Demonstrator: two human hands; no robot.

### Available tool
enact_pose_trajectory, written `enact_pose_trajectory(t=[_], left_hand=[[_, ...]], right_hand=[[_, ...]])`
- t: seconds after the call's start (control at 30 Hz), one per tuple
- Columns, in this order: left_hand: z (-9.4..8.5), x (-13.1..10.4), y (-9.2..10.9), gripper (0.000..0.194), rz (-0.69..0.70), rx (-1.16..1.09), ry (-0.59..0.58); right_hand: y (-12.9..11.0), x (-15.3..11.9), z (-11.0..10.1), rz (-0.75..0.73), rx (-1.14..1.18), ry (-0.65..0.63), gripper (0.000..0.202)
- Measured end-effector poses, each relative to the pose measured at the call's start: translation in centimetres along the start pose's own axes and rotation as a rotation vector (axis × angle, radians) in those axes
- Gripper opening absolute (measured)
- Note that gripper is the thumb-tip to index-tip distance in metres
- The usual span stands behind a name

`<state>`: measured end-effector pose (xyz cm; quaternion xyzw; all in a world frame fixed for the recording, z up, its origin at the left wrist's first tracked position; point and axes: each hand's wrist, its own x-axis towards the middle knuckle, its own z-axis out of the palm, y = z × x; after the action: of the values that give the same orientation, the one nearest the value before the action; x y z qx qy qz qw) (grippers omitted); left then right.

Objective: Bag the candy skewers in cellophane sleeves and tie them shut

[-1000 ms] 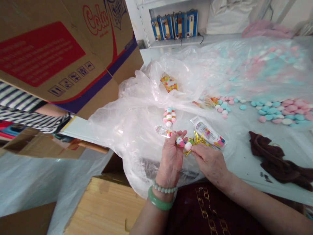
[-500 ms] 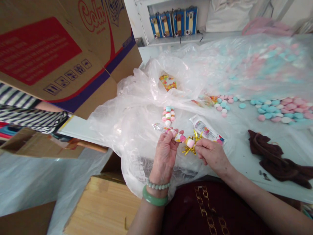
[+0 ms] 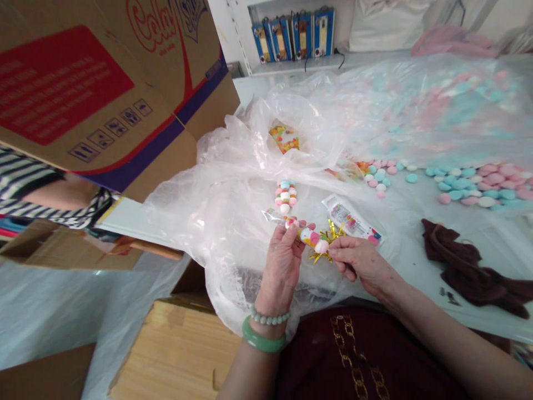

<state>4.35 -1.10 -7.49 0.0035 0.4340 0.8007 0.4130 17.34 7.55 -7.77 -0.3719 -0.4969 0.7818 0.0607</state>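
My left hand (image 3: 285, 253) is closed around a small candy packet (image 3: 308, 237) with clear film and coloured dots. A pink and white candy (image 3: 321, 246) shows at the packet's right end. There, the fingers of my right hand (image 3: 360, 261) are pinched together on the packet's end; the film between them is hard to see. Just behind lies a bunch of gold twist ties (image 3: 334, 229), partly covered by my fingers. A cluster of pink, white and blue candies (image 3: 285, 195) sits beyond my left hand. To the right is a flat printed packet (image 3: 350, 216).
A large plastic bag (image 3: 449, 105) of pastel candies spreads across the back, with loose candies (image 3: 460, 183) in front. A brown cloth (image 3: 453, 250) lies at right. A big cardboard box (image 3: 158, 133) stands at left, beside another person's striped sleeve (image 3: 25, 172).
The candy in the packet has shifted slightly left and down, and more dotted film shows. My right fingers have come closer to the packet's end. The other person's arm shows more.
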Motion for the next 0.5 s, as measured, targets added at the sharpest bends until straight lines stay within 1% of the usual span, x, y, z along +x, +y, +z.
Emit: enact_pose_trajectory(t=[0.13,0.27,0.33,0.43,0.5], left_hand=[[1.1,-0.7,-0.9,0.026,-0.035,0.020,-0.019],[1.4,-0.8,-1.3,0.021,-0.076,-0.017,-0.055],[1.2,-0.6,-1.2,0.018,-0.083,-0.047,-0.046],[0.6,-0.1,-1.0,0.016,-0.052,-0.093,0.020],[0.5,0.0,-1.0,0.014,-0.033,-0.092,0.050]], right_hand=[[-0.1,0.2,0.7,-0.018,0.029,0.009,0.019],[0.4,0.3,0.9,-0.072,0.007,0.045,0.020],[0.7,0.2,0.7,-0.121,-0.058,0.056,0.017],[1.0,0.0,0.1,-0.191,-0.226,0.075,0.015],[1.0,-0.1,-0.1,-0.223,-0.341,0.111,0.017]])
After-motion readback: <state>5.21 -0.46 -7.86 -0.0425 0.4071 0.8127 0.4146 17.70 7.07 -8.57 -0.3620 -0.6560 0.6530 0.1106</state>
